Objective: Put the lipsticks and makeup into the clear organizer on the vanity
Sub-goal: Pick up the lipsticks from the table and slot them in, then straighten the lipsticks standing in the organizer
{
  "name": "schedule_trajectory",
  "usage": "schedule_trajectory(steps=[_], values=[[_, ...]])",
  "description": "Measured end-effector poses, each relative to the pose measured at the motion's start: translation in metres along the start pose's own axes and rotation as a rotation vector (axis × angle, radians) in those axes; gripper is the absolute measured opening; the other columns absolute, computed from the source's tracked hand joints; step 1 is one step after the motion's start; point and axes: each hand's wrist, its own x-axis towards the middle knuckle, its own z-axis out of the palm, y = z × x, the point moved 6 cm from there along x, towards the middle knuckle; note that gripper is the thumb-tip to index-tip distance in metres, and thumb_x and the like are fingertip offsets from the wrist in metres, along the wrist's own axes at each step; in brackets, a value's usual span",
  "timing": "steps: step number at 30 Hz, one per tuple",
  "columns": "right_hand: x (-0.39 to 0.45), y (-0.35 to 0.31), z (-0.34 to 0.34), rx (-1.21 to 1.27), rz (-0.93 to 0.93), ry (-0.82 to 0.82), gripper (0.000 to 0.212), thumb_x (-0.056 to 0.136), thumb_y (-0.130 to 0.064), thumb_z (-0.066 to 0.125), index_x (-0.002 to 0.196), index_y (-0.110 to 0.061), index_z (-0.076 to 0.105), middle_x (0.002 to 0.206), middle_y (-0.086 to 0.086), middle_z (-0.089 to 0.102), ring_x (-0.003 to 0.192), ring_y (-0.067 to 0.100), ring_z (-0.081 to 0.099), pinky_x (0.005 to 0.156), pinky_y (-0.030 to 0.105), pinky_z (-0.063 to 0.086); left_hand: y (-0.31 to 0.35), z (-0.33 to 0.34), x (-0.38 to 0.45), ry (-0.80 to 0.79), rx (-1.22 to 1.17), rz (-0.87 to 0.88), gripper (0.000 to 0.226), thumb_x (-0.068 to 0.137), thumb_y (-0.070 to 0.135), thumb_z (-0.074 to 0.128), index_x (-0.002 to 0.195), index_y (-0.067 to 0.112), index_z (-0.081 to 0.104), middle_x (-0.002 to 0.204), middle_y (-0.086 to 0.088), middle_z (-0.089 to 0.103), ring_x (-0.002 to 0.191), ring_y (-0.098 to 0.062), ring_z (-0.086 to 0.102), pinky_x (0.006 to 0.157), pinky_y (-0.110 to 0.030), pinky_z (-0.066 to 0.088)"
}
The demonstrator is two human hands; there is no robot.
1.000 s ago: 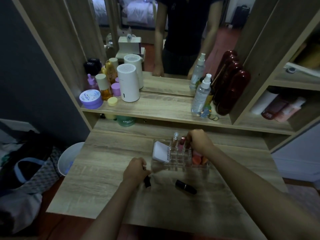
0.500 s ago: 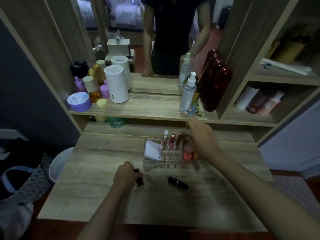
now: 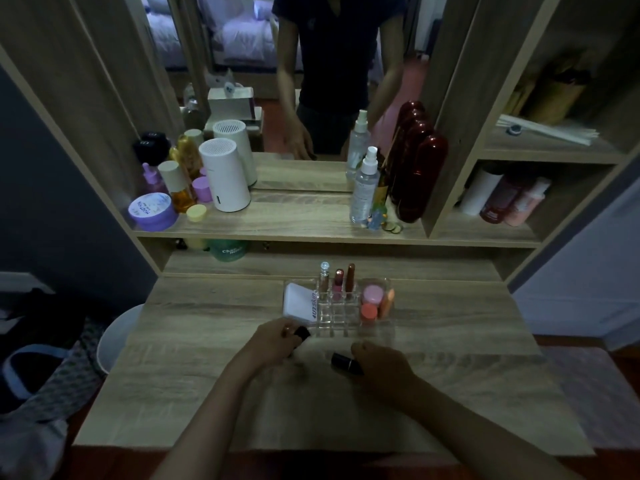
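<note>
The clear organizer [image 3: 341, 325] stands on the vanity top [image 3: 207, 393], just beyond both hands. It holds a white compact [image 3: 300, 303] at its left, three upright lipstick tubes [image 3: 337, 284] at the back and pink and orange round pieces [image 3: 372, 301] at its right. My left hand [image 3: 273, 344] is closed around a dark lipstick [image 3: 302, 332], whose end touches the organizer's front left corner. My right hand [image 3: 381, 367] grips a second dark lipstick [image 3: 344, 362] lying on the vanity top in front of the organizer.
A shelf [image 3: 304, 220] above carries a white cylinder device [image 3: 225, 180], a purple jar [image 3: 152, 211], small bottles, a spray bottle [image 3: 363, 188] and dark red bottles [image 3: 420, 174]. A mirror is behind it. A white bin [image 3: 116, 336] stands left of the vanity.
My right hand left the organizer's right side and came down onto the dark lipstick on the vanity top. My left hand lifted its lipstick toward the organizer's front left corner.
</note>
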Motion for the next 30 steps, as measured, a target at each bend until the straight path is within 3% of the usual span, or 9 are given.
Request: schedule_trajectory(steps=[4, 9, 14, 16, 18, 22, 30], values=[[0.002, 0.003, 0.005, -0.007, 0.021, 0.022, 0.035, 0.094, -0.033, 0.048, 0.121, -0.011, 0.052, 0.126, 0.009, 0.057, 0.110, 0.027, 0.059, 0.088, 0.037, 0.049, 0.020, -0.012, 0.007, 0.193, 0.077, 0.061, 0.032, 0.077, 0.010, 0.072, 0.109, 0.004, 0.067, 0.106, -0.017, 0.072, 0.096, -0.027, 0.066, 0.079, -0.030, 0.049], [-0.001, 0.008, -0.008, 0.220, 0.055, 0.112, 0.035, 0.090, -0.040, 0.055, 0.110, -0.012, 0.060, 0.116, 0.005, 0.062, 0.104, 0.022, 0.060, 0.083, 0.031, 0.048, 0.039, -0.015, 0.018, 0.343, -0.008, 0.080, 0.026, 0.074, 0.009, 0.076, 0.097, 0.001, 0.066, 0.101, -0.018, 0.069, 0.087, -0.024, 0.060, 0.067, -0.026, 0.038], [0.007, 0.015, -0.062, 0.437, 0.044, 0.352, 0.018, 0.088, -0.016, 0.063, 0.100, -0.004, 0.069, 0.103, 0.009, 0.070, 0.095, 0.019, 0.066, 0.083, 0.022, 0.053, 0.057, -0.013, 0.028, 0.388, 0.000, 0.163, 0.021, 0.076, 0.006, 0.073, 0.097, 0.002, 0.072, 0.096, -0.016, 0.074, 0.089, -0.028, 0.066, 0.069, -0.023, 0.038], [0.014, 0.015, -0.085, 0.481, 0.049, 0.445, 0.016, 0.087, -0.017, 0.065, 0.095, -0.004, 0.070, 0.089, -0.002, 0.064, 0.083, 0.011, 0.057, 0.074, 0.017, 0.046, 0.062, -0.012, 0.031, 0.393, 0.007, 0.189, 0.019, 0.075, 0.004, 0.073, 0.095, 0.004, 0.073, 0.095, -0.015, 0.075, 0.084, -0.022, 0.065, 0.069, -0.022, 0.038], [0.023, 0.014, -0.102, 0.482, 0.062, 0.492, 0.015, 0.086, -0.017, 0.065, 0.094, -0.007, 0.071, 0.086, -0.001, 0.066, 0.079, 0.008, 0.050, 0.070, 0.017, 0.040, 0.065, -0.011, 0.034, 0.396, 0.017, 0.193, 0.019, 0.073, 0.004, 0.074, 0.092, 0.005, 0.075, 0.093, -0.014, 0.076, 0.083, -0.023, 0.067, 0.069, -0.021, 0.037], [0.042, 0.014, -0.115, 0.441, 0.109, 0.481, 0.019, 0.086, -0.019, 0.061, 0.103, -0.013, 0.068, 0.102, 0.009, 0.070, 0.094, 0.024, 0.061, 0.084, 0.037, 0.049, 0.067, -0.008, 0.040, 0.390, 0.033, 0.167, 0.022, 0.066, 0.004, 0.075, 0.088, 0.006, 0.074, 0.087, -0.016, 0.076, 0.083, -0.030, 0.068, 0.066, -0.022, 0.036], [0.060, 0.004, -0.108, 0.247, 0.085, 0.345, 0.026, 0.090, -0.023, 0.057, 0.114, -0.013, 0.063, 0.114, 0.009, 0.065, 0.105, 0.025, 0.061, 0.087, 0.037, 0.049, 0.061, -0.004, 0.051, 0.383, 0.029, 0.163, 0.025, 0.065, 0.005, 0.074, 0.090, 0.007, 0.070, 0.086, -0.013, 0.075, 0.085, -0.030, 0.067, 0.059, -0.019, 0.028]])
